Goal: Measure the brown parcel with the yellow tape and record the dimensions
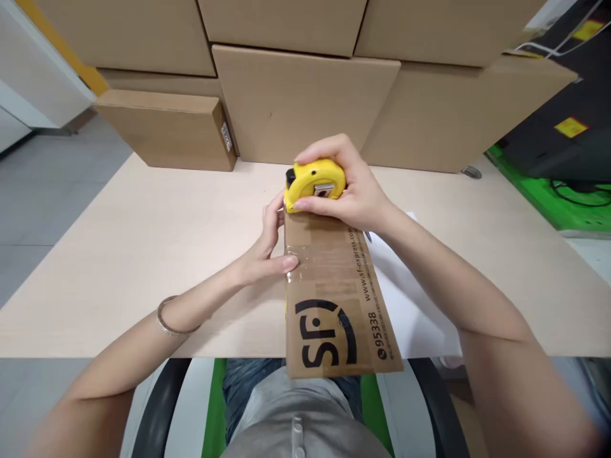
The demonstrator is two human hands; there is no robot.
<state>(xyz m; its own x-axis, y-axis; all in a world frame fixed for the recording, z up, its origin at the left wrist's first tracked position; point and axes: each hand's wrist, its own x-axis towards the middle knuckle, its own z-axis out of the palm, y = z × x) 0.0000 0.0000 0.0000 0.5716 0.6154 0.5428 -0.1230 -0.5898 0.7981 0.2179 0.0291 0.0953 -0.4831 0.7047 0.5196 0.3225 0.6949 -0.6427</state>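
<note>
A brown cardboard box (329, 280) with black printing and clear tape stands in front of me, its near end reaching past the table's front edge. My left hand (270, 245) grips its left side, thumb on the top face and fingers down along the side. A yellow tape measure (329, 170) is held in my right hand (351, 184) at the far end of the box, thumb on the near side and fingers over the top. The tape measure's lower left corner meets the box's far left corner. Whether any blade is drawn out along the side is hidden.
Large cardboard boxes (305, 105) form a wall along the back of the table (143, 273). A flatter box (167, 130) stands at the back left. White paper (420, 305) lies right of the held box, partly under my right arm. A chair armrest (160, 407) is below.
</note>
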